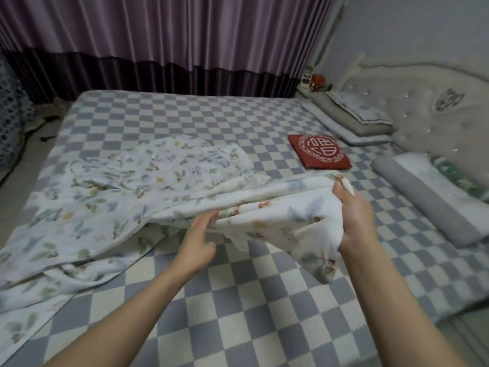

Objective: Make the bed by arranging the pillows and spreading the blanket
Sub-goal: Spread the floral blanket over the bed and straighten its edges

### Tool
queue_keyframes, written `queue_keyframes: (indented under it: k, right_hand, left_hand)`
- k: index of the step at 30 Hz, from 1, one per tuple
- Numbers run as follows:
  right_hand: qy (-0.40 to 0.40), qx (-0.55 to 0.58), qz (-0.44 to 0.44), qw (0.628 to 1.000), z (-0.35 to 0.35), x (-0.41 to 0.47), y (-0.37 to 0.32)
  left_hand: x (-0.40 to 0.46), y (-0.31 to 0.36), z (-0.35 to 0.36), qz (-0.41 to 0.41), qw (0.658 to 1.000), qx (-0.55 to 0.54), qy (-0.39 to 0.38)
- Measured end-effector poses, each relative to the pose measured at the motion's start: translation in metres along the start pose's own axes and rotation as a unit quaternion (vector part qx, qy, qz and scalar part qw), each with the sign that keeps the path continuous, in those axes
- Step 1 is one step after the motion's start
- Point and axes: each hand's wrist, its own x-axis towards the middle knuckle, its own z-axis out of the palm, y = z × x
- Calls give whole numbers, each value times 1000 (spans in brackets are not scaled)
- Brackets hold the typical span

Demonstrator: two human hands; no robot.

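The floral blanket (127,197) lies crumpled across the checkered bed (238,300), unspread; my left hand (197,239) reaches into its fold, grip unclear, while my right hand (357,221) clutches a bunched edge. Pillows (352,115) already lie by the headboard (436,107), so I judge spreading remains.

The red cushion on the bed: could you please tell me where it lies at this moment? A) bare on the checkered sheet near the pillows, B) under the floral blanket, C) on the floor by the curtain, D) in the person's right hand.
A: the red cushion lies uncovered on the checkered sheet, apart from the floral blanket and short of the pillows by the headboard.
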Motion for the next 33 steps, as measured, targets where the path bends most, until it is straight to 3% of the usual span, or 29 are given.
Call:
queue_keyframes:
  k: [7, 14, 17, 19, 23, 28, 33]
  right_hand:
    - [-39, 43, -29, 998, 2, -23, -46]
    - [-74, 32, 1, 997, 31, -50, -71]
    - [-68, -81, -54, 993, 36, -52, -74]
    - [-38, -131, -50, 989, 33, -47, -74]
    - [-19, -178, 8, 984, 17, -43, -59]
    - [-62, -174, 99, 978, 9, -48, -22]
    - [-98, -148, 110, 978, 13, -46, 1]
  left_hand:
    - [-15, 25, 13, 77, 985, 125, -85]
    - [-14, 45, 1, 124, 973, 194, -2]
    - [-22, 50, -24, 100, 980, 149, -85]
    - [-31, 55, -38, 72, 990, 79, -96]
    - [-45, 63, -59, 50, 997, -42, -49]
    - [-52, 61, -82, 27, 997, -60, 30]
    - [-60, 61, -86, 0, 997, -35, 63]
